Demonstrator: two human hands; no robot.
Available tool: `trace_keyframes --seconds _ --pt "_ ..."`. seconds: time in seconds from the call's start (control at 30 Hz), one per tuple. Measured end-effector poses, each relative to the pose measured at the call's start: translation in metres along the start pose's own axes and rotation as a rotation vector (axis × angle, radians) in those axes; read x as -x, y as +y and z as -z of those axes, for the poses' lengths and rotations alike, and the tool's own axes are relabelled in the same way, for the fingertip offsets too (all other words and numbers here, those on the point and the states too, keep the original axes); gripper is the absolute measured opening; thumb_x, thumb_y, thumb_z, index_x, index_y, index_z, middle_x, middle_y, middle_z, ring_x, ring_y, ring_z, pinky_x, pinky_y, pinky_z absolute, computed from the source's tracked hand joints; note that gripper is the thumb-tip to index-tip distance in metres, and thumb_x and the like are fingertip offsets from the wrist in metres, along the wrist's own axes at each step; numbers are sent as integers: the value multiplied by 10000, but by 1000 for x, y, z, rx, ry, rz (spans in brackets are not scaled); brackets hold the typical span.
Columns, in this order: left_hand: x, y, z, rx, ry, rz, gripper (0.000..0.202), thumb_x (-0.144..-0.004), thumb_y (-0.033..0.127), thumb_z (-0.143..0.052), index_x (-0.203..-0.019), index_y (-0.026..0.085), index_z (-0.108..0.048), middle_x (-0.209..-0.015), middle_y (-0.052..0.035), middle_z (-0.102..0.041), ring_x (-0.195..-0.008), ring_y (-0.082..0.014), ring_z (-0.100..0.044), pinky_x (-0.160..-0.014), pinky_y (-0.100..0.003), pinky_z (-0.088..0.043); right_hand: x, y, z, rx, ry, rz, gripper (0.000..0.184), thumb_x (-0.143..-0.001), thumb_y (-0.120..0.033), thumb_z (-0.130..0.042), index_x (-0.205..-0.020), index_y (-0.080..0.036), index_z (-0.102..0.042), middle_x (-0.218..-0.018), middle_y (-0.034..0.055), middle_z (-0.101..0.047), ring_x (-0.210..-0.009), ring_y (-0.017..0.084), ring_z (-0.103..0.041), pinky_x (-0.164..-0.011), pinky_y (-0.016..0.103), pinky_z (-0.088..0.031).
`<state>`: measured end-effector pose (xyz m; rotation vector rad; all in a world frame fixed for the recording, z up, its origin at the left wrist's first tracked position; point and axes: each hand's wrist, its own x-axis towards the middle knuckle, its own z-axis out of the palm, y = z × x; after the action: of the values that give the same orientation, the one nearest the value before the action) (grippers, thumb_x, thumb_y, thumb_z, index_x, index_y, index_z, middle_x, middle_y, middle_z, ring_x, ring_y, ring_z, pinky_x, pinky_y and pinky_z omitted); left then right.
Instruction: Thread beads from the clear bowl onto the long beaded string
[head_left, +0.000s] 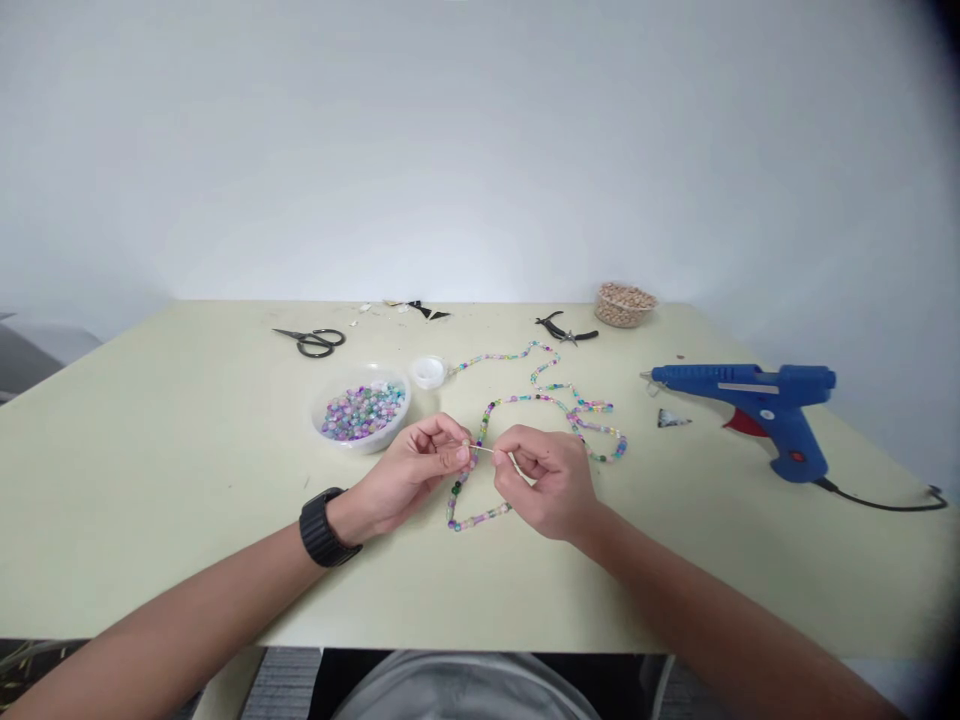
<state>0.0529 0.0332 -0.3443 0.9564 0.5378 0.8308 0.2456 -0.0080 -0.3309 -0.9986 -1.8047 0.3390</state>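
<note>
We see a cream bench [187,520] carrying a long bead strand [525,398] looped across its centre, running from lower middle to upper right, with a bowl of loose beads [358,447] to its left (plenty remain). Our left hand [409,475] and right hand [544,485] meet near the strand's lower bend, fingers [456,440] pinched narrowly on a thin needle [481,449] lying sideways.

Soft, even light filled the scene, brightest on the wall [480,150] above the tabletop [150,480]. Faint shadows lay beneath the hands [409,470] [544,480]. Beyond the glue gun [750,378], the corner darkened, and lens distortion curved the edges.
</note>
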Motion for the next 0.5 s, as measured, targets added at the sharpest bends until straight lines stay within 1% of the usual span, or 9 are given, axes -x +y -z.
trace_keyframes --seconds 0.2,0.5 --pt "0 0 0 -10 -1 5 199 -772 238 -864 -835 155 -693 -710 4 -642 -675 -83 -571 -678 -192 -456 0 -1 1 21 -12 -26 196 -793 -175 -543 -622 -213 -456 -514 -76 -200 -450 81 -208 -475 254 -230" --pt "0 0 0 -4 -12 8 193 -780 231 -860 -840 154 -693 -712 12 -637 -672 -68 -561 -670 -175 -435 0 1 -2 -11 -10 7 191 -786 -131 -549 -634 -208 -462 -522 -83 -203 -452 73 -210 -476 244 -231"
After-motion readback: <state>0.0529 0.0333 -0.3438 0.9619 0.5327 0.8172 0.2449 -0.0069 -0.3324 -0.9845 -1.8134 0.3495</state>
